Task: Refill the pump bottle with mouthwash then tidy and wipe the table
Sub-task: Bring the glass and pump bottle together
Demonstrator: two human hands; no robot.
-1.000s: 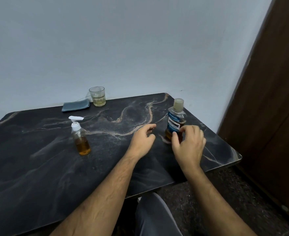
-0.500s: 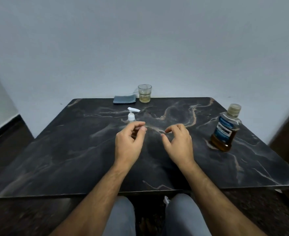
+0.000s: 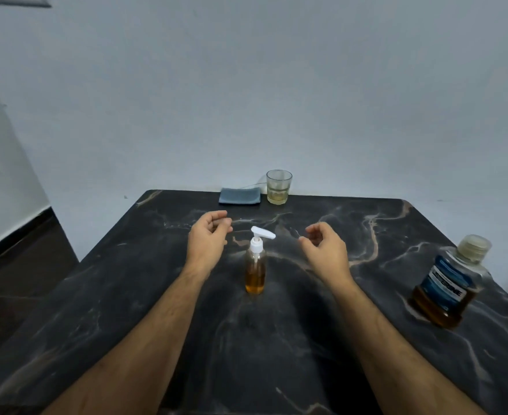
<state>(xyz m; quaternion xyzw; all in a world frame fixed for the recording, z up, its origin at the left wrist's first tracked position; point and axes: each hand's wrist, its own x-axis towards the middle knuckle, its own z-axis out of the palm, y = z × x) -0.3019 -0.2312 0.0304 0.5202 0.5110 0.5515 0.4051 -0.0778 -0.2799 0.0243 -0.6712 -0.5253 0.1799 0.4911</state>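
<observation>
pump bottle (image 3: 255,266): upright on the counter (image 3: 157,295), mid-counter, directly between the two hands; touching neither
left hand (image 3: 208,239): just left of the pump head, raised above the counter, fingers loosely curled with thumb and fingertips close together; holds nothing
right hand (image 3: 324,250): just right of the pump head, a bit further from the bottle than the left, fingers curled in a loose half-open cup; holds nothing
forearms: both bare, run from the bottom corners in toward the bottle
pump bottle look: small clear cylinder, white pump top with nozzle pointing right, dip tube visible inside; amber liquid fills roughly the lower third, rest clear
mouthwash bottle (image 3: 447,283): far right of the counter, well apart from the right hand; clear, blue label, pale ribbed cap on; amber liquid in the lower part; appears tilted at the frame edge, maybe just lens warp, cannot tell
glass (image 3: 279,187): back edge of the counter by the wall, upright, a little pale yellowish liquid at the bottom
cloth (image 3: 240,196): folded, grey-blue, flat just left of the glass, near but touching unclear
counter look: dark marble-pattern top with pale veins
</observation>
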